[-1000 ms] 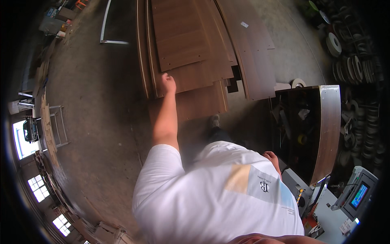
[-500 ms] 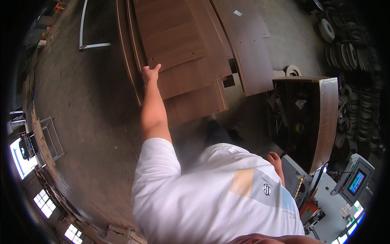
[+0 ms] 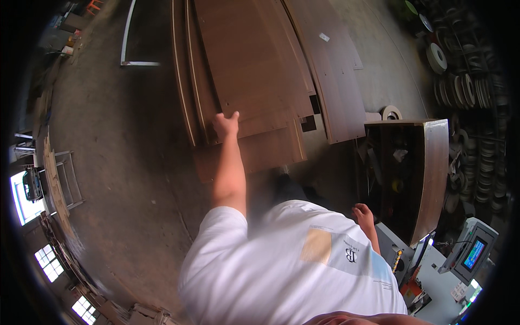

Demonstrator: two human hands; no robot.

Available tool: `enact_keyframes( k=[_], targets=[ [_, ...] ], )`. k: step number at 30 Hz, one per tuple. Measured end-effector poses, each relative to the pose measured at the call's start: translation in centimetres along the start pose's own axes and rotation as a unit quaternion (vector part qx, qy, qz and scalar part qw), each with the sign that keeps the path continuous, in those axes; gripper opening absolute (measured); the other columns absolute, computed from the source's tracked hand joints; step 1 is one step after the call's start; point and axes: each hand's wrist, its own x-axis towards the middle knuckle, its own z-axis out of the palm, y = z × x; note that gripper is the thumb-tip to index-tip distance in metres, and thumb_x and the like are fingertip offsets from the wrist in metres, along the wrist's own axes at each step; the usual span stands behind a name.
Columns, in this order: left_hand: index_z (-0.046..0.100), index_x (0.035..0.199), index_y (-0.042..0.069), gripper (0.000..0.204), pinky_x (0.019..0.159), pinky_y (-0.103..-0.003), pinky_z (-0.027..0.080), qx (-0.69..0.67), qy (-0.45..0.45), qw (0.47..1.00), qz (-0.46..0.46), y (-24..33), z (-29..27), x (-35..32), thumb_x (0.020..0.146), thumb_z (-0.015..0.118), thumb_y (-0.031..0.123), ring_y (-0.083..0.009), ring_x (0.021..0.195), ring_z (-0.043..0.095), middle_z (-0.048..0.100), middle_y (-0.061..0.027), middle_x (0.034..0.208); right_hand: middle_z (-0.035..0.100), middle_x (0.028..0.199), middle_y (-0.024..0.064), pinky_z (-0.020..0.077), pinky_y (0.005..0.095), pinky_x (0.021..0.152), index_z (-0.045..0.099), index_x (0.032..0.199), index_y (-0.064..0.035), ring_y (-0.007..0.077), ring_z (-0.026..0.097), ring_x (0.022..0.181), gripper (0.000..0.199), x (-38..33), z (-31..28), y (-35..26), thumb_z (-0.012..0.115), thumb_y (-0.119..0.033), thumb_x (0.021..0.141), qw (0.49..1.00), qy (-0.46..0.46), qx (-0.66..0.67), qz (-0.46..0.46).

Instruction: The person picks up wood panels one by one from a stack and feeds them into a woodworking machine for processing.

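Note:
My left arm reaches forward to a stack of brown wood-grain boards. At the near left corner of the top board (image 3: 252, 59), my left hand (image 3: 226, 124) is closed on its edge, thumb on the upper side; the fingers beneath are hidden. Below it, other boards jut out toward me, the lowest board (image 3: 265, 149) nearest. My right hand (image 3: 365, 215) hangs at my right side beside a grey machine (image 3: 387, 238). Its fingers are loosely bent and a little apart, with nothing visible in them.
Right of the stack lies another long brown board (image 3: 338, 92) with a white label. An open-fronted cabinet (image 3: 433, 173) stands near the machine's screen (image 3: 475, 252). Rolls of edge banding (image 3: 457, 89) line the far right. A white metal frame (image 3: 125, 43) lies on the floor at left.
The top board has slid toward me over the stack, pulled by my left hand. My view has shifted slightly. My right hand stays at my side, its fingers a little looser.

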Motion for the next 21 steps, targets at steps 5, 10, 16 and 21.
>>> enact_keyframes(
  k=[5, 10, 16, 21],
  targets=[
    [0.055, 0.115, 0.008, 0.062, 0.095, -0.050, 0.047, -0.007, -0.008, 1.000, 0.003, -2.5, -0.1, -6.8, 0.072, 0.080, 0.044, -0.0355, 0.117, 0.053, 0.054, -0.0165, 0.124, 0.069, 0.095, 0.0075, 0.0526, 0.0272, 0.073, 0.063, 0.110, 0.0008, 0.0152, 0.066, 0.082, 0.023, 0.4, 0.8, -0.8, 0.064, -0.010, 0.090, 1.000, -0.018, -0.017, -0.005],
    [0.054, 0.118, 0.005, 0.065, 0.097, -0.048, 0.046, 0.007, -0.047, 0.999, -0.009, -7.1, 1.3, -13.5, 0.072, 0.081, 0.043, -0.0360, 0.117, 0.053, 0.054, -0.0191, 0.124, 0.069, 0.094, 0.0073, 0.0523, 0.0272, 0.072, 0.064, 0.109, 0.0009, 0.0151, 0.065, 0.080, 0.022, -0.2, 1.1, 0.0, 0.064, -0.010, 0.089, 1.000, -0.003, -0.030, -0.004],
    [0.051, 0.111, -0.001, 0.067, 0.083, -0.040, 0.050, -0.128, -0.186, 0.974, -0.030, -12.6, 3.2, -17.9, 0.070, 0.085, 0.040, -0.0268, 0.101, 0.058, 0.057, -0.0143, 0.113, 0.068, 0.093, 0.0075, 0.0511, 0.0259, 0.072, 0.065, 0.110, 0.0008, 0.0144, 0.064, 0.083, 0.026, -1.2, 0.2, 3.0, 0.066, -0.011, 0.087, 0.999, 0.006, -0.010, 0.034],
    [0.052, 0.121, 0.006, 0.062, 0.071, -0.036, 0.051, -0.262, -0.362, 0.875, -0.188, -11.7, 2.5, -17.9, 0.085, 0.067, 0.055, -0.0222, 0.097, 0.060, 0.060, -0.0096, 0.117, 0.069, 0.094, 0.0080, 0.0508, 0.0283, 0.076, 0.065, 0.110, 0.0016, 0.0164, 0.063, 0.086, 0.027, -1.2, -1.3, 6.1, 0.066, -0.012, 0.086, 0.999, 0.001, 0.033, 0.020]
  ],
)
